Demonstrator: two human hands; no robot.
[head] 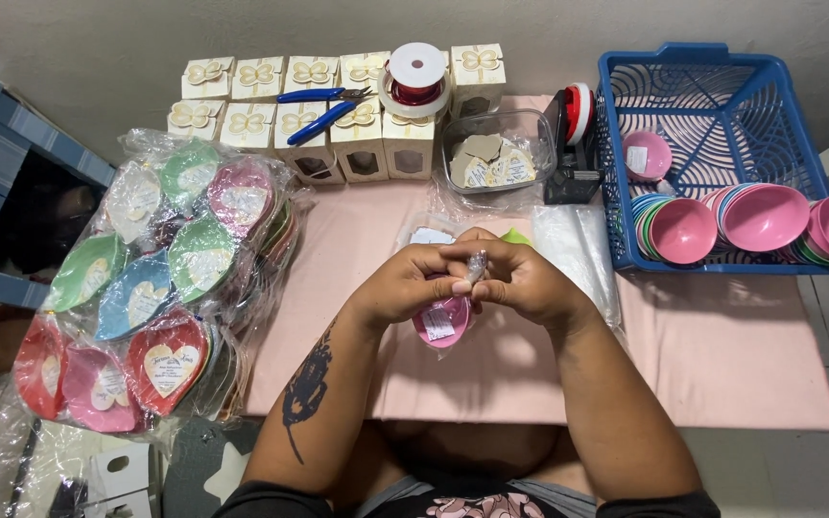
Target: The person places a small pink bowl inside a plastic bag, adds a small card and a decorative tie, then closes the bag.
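Note:
My left hand [405, 285] and my right hand [522, 280] meet over the pink table [722, 355], fingers curled together. Between them they grip the gathered top of a clear plastic wrap [476, 265]. Below the hands hangs a small pink bowl [441, 321] with a white label, inside that wrap. A green bowl [515, 236] and a clear bag with a white card [427, 233] lie just behind my hands.
A heap of wrapped coloured bowls with heart labels [160, 288] fills the left. White gift boxes [309, 105], blue pliers [323, 107], a ribbon spool [416, 77] and a clear tub of heart tags [493, 153] line the back. A blue basket [722, 115] holds stacked bowls.

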